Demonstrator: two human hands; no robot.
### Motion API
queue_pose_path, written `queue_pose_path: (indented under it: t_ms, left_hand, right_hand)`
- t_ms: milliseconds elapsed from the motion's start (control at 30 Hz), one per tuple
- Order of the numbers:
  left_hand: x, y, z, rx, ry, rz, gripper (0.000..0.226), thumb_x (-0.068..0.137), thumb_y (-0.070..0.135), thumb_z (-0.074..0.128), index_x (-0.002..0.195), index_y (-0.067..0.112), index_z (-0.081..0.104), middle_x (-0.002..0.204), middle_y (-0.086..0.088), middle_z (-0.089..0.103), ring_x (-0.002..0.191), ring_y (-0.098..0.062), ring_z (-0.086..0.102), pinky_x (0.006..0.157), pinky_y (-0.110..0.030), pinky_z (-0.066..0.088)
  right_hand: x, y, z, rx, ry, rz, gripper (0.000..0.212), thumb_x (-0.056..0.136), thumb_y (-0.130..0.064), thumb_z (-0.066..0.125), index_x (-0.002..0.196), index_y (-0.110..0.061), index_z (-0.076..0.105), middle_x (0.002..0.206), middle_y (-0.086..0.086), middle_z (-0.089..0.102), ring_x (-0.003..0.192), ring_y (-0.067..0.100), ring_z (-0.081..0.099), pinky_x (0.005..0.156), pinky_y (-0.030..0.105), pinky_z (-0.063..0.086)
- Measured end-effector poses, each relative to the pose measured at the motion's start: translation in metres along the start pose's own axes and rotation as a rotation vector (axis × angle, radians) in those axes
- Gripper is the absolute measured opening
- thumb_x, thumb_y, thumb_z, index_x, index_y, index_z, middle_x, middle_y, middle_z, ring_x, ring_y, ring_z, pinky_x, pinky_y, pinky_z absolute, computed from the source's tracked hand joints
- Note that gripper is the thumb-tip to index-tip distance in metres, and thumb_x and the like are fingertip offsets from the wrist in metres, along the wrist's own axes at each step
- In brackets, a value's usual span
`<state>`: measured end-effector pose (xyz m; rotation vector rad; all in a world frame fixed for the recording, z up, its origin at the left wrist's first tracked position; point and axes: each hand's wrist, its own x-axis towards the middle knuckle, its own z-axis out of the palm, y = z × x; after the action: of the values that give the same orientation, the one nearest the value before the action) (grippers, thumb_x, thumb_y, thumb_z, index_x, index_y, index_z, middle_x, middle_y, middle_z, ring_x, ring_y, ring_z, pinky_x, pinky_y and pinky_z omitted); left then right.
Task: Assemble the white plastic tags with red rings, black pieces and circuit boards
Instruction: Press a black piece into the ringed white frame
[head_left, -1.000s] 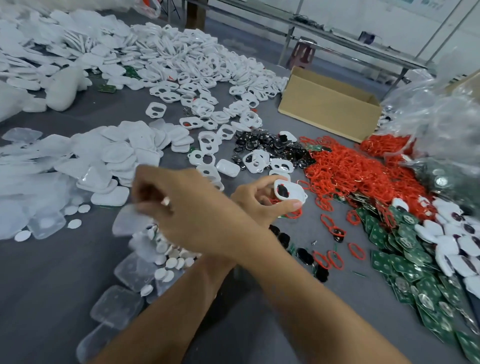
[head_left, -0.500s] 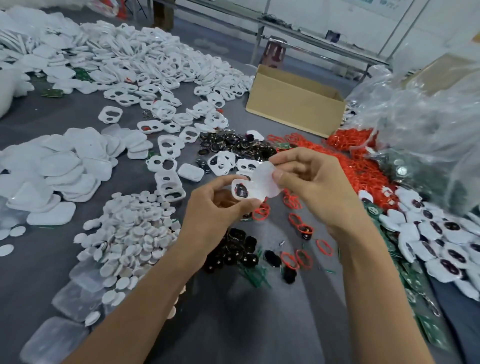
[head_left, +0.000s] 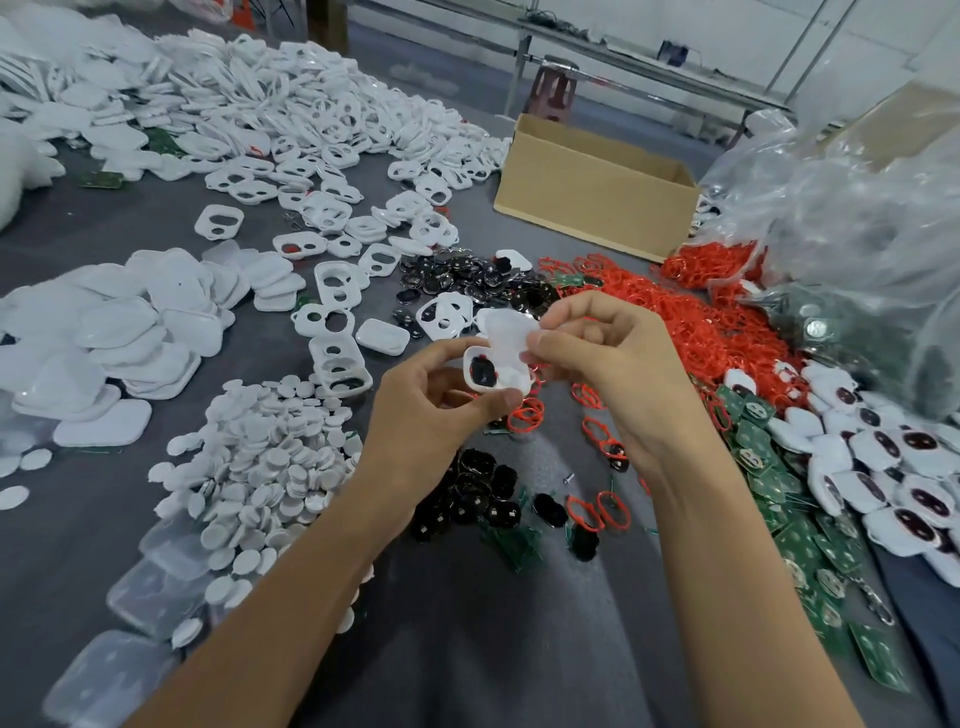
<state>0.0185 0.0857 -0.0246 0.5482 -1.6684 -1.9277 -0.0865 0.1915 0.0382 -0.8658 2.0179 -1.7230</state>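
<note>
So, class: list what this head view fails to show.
- Head view: cardboard box interior, hidden by its near wall.
- Head view: clear plastic bag contents, blurred by crinkled film.
- Head view: white tag in the left hand: its inside, masked by the right hand's white cover.
- Head view: assembled tags pile, cut by right edge.

One cardboard box; white tags, red rings, black pieces, circuit boards: uncountable heaps.

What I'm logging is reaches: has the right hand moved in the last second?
Yes. The right hand moved rightward, from the pile of white round plastic discs to the white plastic tag.
</note>
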Motion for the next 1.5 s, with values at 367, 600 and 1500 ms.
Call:
queue_pose_path:
  t_ms: [367, 600, 1500]
  left_hand:
    - [0.002, -0.002, -0.002, 0.026, 0.067, 0.024, 0.04, 0.072, 0.015, 0.085, 0.107, 0.023, 0.068, 0.086, -0.007, 0.076, 0.069, -0.015, 0.065, 0.073, -0.033, 0.057]
    - [0.002, -0.003, -0.004, 0.032, 0.082, 0.038, 0.042, 0.07, 0.023, 0.086, 0.107, 0.026, 0.067, 0.089, 0.0, 0.076, 0.084, -0.024, 0.071, 0.077, -0.034, 0.058]
    - [0.002, -0.004, -0.003, 0.032, 0.065, 0.09, 0.044, 0.07, 0.015, 0.087, 0.107, 0.027, 0.067, 0.09, 0.001, 0.076, 0.085, -0.023, 0.071, 0.08, -0.044, 0.058]
  right_hand:
    - [-0.003, 0.002, 0.016, -0.188, 0.079, 0.001, 0.01, 0.077, -0.004, 0.072, 0.081, -0.013, 0.071, 0.063, 0.011, 0.071, 0.055, 0.01, 0.056, 0.071, 0.03, 0.05]
    - [-0.006, 0.0, 0.025, -0.151, 0.106, 0.081, 0.007, 0.076, -0.003, 0.072, 0.079, -0.008, 0.07, 0.066, 0.01, 0.072, 0.048, 0.008, 0.051, 0.069, 0.035, 0.052]
    - [-0.004, 0.009, 0.027, -0.535, 0.213, -0.033, 0.016, 0.077, -0.024, 0.075, 0.061, -0.023, 0.07, 0.052, -0.012, 0.056, 0.052, 0.001, 0.05, 0.054, 0.022, 0.039]
